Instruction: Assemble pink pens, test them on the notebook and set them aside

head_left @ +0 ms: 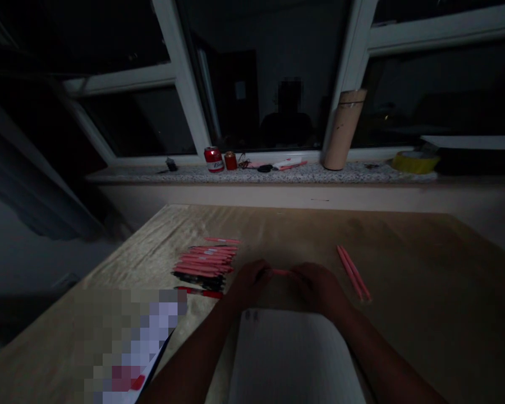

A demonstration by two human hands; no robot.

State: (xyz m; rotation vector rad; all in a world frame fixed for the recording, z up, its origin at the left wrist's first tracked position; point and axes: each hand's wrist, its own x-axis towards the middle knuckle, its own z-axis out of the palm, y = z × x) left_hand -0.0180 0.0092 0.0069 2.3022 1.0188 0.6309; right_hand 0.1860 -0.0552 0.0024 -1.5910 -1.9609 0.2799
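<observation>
A pink pen (281, 272) lies crosswise between my two hands, just beyond the far edge of a pale flat board or pad (294, 353). My left hand (252, 279) pinches its left end. The right end is in the fingers of my right hand (315, 283). Left of my hands lies a row of pink pens (206, 261), with several black pens (200, 279) and a red pen (200, 292) at its near side. Two pink pens (353, 272) lie side by side to the right.
On the stone windowsill (294, 175) stand a red can (214, 160), a smaller orange-red can (230, 161), a tall wood-toned cylinder (345, 132) and a yellow tape roll (415, 162). A partly blurred white item (155, 336) lies at the table's left. The light is dim.
</observation>
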